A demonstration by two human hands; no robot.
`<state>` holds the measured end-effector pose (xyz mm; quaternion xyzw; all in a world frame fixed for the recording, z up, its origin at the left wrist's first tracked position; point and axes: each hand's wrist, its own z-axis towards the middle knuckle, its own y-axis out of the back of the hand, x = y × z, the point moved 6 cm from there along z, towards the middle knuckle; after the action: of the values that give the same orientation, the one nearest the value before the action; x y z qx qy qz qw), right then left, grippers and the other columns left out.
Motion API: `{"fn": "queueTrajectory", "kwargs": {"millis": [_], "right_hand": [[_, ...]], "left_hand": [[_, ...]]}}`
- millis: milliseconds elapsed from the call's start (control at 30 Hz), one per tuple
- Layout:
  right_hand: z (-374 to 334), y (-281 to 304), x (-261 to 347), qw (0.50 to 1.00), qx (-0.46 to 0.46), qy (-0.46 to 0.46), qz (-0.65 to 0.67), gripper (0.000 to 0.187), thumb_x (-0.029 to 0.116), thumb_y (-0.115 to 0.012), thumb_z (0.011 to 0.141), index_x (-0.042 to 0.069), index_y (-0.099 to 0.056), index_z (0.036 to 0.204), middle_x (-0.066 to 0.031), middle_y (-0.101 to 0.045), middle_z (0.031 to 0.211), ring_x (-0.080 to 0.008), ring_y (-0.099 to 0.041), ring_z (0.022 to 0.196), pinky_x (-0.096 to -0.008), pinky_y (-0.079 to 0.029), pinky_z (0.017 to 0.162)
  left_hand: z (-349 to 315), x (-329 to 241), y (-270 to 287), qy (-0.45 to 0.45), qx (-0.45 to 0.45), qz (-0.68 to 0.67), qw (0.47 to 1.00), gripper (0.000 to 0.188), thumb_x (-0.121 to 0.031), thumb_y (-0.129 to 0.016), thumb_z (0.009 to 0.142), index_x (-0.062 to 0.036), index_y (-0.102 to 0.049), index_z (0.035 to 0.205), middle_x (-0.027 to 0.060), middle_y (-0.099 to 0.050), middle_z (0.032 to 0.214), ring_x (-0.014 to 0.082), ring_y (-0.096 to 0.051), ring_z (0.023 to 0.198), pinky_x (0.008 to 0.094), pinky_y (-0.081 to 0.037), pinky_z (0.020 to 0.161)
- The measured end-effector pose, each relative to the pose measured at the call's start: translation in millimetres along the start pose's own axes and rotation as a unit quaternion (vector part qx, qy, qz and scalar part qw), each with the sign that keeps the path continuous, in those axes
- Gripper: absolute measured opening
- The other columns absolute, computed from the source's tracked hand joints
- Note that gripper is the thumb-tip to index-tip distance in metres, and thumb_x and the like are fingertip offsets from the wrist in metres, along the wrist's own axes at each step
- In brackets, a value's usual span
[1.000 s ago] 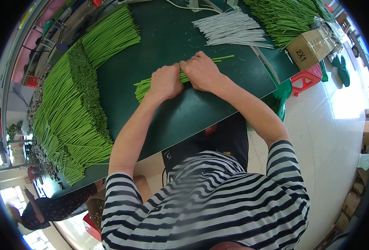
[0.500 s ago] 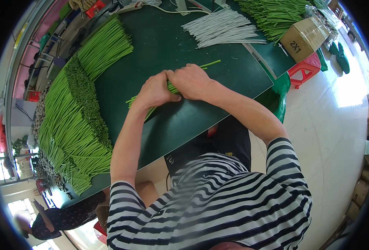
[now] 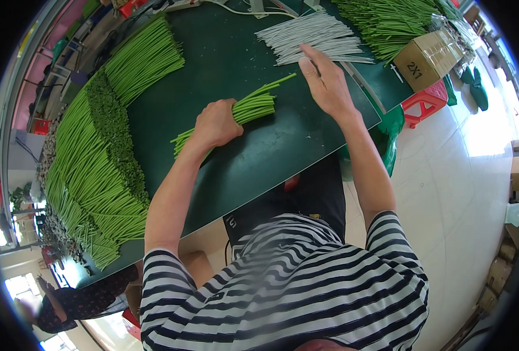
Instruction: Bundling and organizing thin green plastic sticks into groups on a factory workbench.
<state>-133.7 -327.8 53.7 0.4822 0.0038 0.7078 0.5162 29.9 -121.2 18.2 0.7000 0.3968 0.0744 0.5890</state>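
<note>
Left hand (image 3: 217, 124): grip clenched around a bundle of green stems (image 3: 256, 107), on or just above the dark green bench (image 3: 218, 67). Bundle's long axis slants near-left to far-right, ends protruding from both sides of the fist. Right hand (image 3: 329, 88): looks empty, grip released, fingers extended, thumb apart. Fingers overlap the near side of a pile of thin white rods (image 3: 315, 35) (wire or plastic, cannot tell; nor whether they touch). Pile lies beyond the bundle, ahead and slightly left of the right palm, rods roughly crosswise to the fingers. Right hand clearly nearer.
</note>
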Motion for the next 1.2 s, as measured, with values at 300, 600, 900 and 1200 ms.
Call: {"fn": "queueTrajectory", "kwargs": {"millis": [300,600,900,1200], "right_hand": [[-31.1,-88.7,-32.8,0.943,0.032,-0.191,0.271,0.027,0.020,-0.055,0.113,-0.001,-0.071,0.120,-0.0081,-0.075,0.107,-0.0159,-0.071,0.096,-0.0304,-0.056,0.090],[-24.6,-65.7,-32.8,0.902,0.061,-0.260,0.339,0.023,0.010,-0.058,0.109,-0.002,-0.066,0.127,-0.0128,-0.076,0.106,-0.0153,-0.070,0.080,-0.0268,-0.053,0.070],[-26.8,-55.0,-32.5,0.887,0.009,-0.248,0.389,0.033,-0.002,-0.062,0.100,-0.004,-0.064,0.133,-0.0153,-0.075,0.113,-0.0192,-0.075,0.097,-0.0296,-0.058,0.080],[-35.4,-44.1,-11.9,0.902,0.043,-0.199,0.381,0.028,0.002,-0.067,0.098,-0.003,-0.072,0.124,-0.0110,-0.076,0.110,-0.0174,-0.074,0.095,-0.0290,-0.058,0.078]], "left_hand": [[-4.1,-9.0,3.0,-0.016,0.014,0.006,1.000,0.065,-0.014,-0.079,0.069,-0.0038,-0.068,0.132,0.0221,-0.076,0.116,0.0412,-0.072,0.112,0.0489,-0.058,0.096],[-13.8,-14.8,-1.2,-0.009,-0.011,0.054,0.998,0.066,-0.013,-0.079,0.071,-0.0053,-0.065,0.135,0.0228,-0.076,0.113,0.0427,-0.073,0.109,0.0511,-0.058,0.094],[-25.7,-18.2,-7.4,-0.013,-0.046,0.077,0.996,0.059,-0.011,-0.080,0.073,-0.0045,-0.066,0.129,0.0213,-0.076,0.113,0.0435,-0.071,0.109,0.0524,-0.057,0.093],[-28.2,-15.9,-10.9,-0.044,-0.082,0.050,0.994,0.053,-0.006,-0.074,0.075,-0.0034,-0.066,0.127,0.0196,-0.073,0.116,0.0424,-0.070,0.111,0.0543,-0.057,0.091]]}}
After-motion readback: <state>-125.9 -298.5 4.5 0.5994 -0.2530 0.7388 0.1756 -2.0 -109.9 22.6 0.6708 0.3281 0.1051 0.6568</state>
